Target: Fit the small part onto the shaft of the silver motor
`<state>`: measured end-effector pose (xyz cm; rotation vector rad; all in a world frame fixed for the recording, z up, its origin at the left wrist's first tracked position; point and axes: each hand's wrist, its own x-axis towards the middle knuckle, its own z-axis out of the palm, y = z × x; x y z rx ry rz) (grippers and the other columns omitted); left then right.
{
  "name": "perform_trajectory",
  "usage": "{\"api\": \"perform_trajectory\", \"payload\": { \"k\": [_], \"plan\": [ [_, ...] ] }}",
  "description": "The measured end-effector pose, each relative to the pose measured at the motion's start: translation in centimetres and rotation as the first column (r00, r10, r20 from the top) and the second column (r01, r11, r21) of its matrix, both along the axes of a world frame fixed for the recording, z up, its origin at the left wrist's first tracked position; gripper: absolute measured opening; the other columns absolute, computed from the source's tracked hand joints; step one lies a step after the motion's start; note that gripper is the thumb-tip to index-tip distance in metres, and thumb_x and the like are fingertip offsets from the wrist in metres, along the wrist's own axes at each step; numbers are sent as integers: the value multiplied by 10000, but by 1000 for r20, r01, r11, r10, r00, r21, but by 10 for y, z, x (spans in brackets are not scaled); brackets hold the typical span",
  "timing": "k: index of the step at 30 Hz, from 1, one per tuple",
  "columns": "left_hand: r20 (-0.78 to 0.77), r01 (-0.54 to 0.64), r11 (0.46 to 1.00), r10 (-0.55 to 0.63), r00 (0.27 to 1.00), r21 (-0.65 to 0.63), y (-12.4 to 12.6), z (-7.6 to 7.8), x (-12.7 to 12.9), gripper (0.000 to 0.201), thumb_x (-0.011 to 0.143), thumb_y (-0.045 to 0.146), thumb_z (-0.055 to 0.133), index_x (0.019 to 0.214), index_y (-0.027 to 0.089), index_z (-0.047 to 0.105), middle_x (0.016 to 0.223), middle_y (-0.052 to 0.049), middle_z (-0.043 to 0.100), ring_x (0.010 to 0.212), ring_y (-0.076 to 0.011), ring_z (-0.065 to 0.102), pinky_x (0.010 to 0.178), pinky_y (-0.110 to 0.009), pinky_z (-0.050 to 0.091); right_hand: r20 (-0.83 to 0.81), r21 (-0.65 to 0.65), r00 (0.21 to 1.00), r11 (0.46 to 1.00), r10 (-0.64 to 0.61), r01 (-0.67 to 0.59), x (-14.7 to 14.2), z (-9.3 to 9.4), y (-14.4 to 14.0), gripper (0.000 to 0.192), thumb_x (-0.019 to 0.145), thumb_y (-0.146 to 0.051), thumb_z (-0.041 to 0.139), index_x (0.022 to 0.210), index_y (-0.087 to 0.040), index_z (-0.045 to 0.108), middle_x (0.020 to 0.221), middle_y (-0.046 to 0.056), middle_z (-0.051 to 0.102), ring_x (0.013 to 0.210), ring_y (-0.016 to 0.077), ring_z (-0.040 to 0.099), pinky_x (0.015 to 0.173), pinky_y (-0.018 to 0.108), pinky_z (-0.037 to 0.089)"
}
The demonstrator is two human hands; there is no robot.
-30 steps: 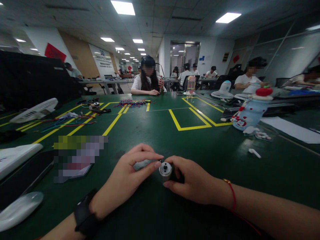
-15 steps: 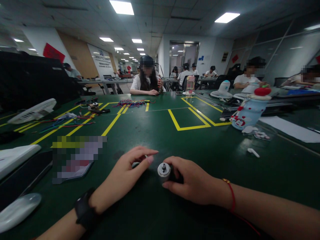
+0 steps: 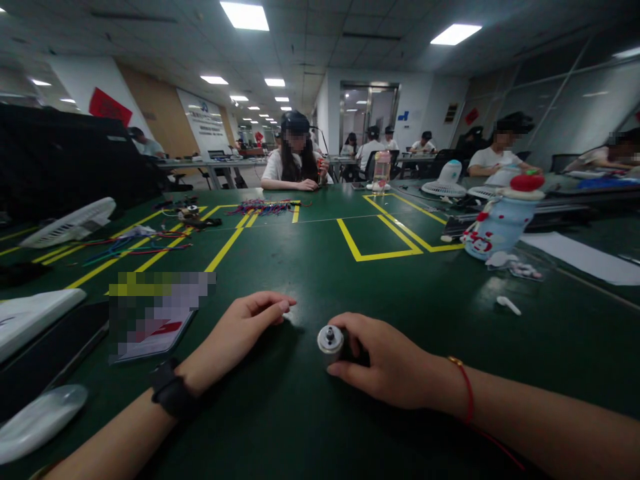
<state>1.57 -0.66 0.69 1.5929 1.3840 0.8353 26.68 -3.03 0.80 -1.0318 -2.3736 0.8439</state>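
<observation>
On the green tabletop (image 3: 320,280), near its front edge, the right hand (image 3: 390,367) grips a small silver motor (image 3: 331,340), shaft end facing the camera. Just beside it, the left hand (image 3: 240,330) rests apart, fingers loosely curled, holding nothing visible.

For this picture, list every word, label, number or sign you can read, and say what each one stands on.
None can be read.
Red sign on the left wall: marks too blurred.
White wall panel: logo and lines too small.
Blue sign by the doorway: too small.
Card by the left hand: pixelated.
Silver cylinder in the right hand: no marking shows.
</observation>
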Motion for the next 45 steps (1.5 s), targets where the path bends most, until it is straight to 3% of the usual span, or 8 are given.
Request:
{"api": "perform_trajectory", "payload": {
  "k": [4, 6, 15, 21, 25, 31, 40, 45],
  "plan": [
    [-165, 295, 948, -274, 947, 120, -9, 5, 6, 269, 791, 336, 696, 1047, 254, 681, 1041, -20, 631, 899, -200, 587, 803, -331, 466, -4, 5, 1000, 1000, 8, -8, 0, 0, 1, 346, 803, -273, 669, 1120, -205, 548, 917, 20, 605, 724, 148, 506, 635, 276, 392],
    [-188, 370, 911, -337, 923, 181, -15, 8, 12, 288, 792, 317, 709, 1073, 271, 673, 1107, -25, 610, 998, -217, 570, 888, -369, 448, -10, 11, 1000, 1000, 15, -15, -1, 0, 1, 351, 802, -260, 666, 1125, -202, 544, 928, 23, 607, 728, 149, 507, 639, 276, 393],
    [-90, 234, 920, -217, 972, 313, -33, 14, 41, 116, 895, 297, 611, 961, 282, 706, 990, -9, 614, 944, -184, 589, 860, -335, 443, -11, 72, 1000, 997, 23, -22, -3, 0, 1, 285, 812, -264, 657, 1065, -182, 552, 869, 13, 586, 683, 135, 479, 602, 259, 363],
    [17, 116, 936, -129, 992, 331, -26, 15, 31, 124, 885, 317, 619, 915, 270, 730, 968, -14, 593, 913, -185, 588, 822, -313, 451, -10, 61, 1000, 998, 18, -18, -4, 1, 0, 296, 801, -254, 665, 1069, -184, 559, 896, 17, 600, 704, 141, 488, 618, 266, 372],
    [-183, 240, 933, -196, 963, 267, -15, 12, 13, 148, 875, 343, 626, 926, 280, 750, 998, -21, 573, 936, -195, 570, 846, -328, 443, -16, 12, 1000, 1000, 18, -18, -1, 1, 0, 342, 806, -247, 660, 1125, -194, 548, 946, 31, 611, 730, 147, 506, 638, 272, 393],
    [-452, 479, 856, -356, 818, 192, -8, 2, 6, 113, 849, 359, 660, 889, 340, 764, 1049, -7, 580, 1009, -210, 522, 924, -377, 394, -8, -13, 1000, 1000, 8, -8, 1, 0, 1, 320, 811, -256, 657, 1107, -189, 556, 895, 30, 608, 708, 148, 512, 626, 278, 397],
    [-455, 498, 842, -368, 811, 206, -11, 2, 6, 117, 848, 351, 662, 905, 351, 763, 1045, -9, 592, 995, -211, 523, 912, -375, 398, -7, -26, 1000, 1000, 6, -6, 0, -1, 1, 335, 815, -262, 659, 1123, -189, 550, 901, 31, 606, 708, 147, 518, 623, 276, 403],
    [-377, 396, 898, -304, 875, 194, -1, 3, -2, 188, 900, 331, 579, 1015, 312, 725, 1048, -16, 605, 997, -203, 559, 901, -364, 442, -18, -23, 1000, 1000, 9, -10, 1, 1, 0, 342, 814, -250, 660, 1133, -193, 549, 930, 34, 610, 720, 147, 524, 631, 274, 410]
  ]
}}
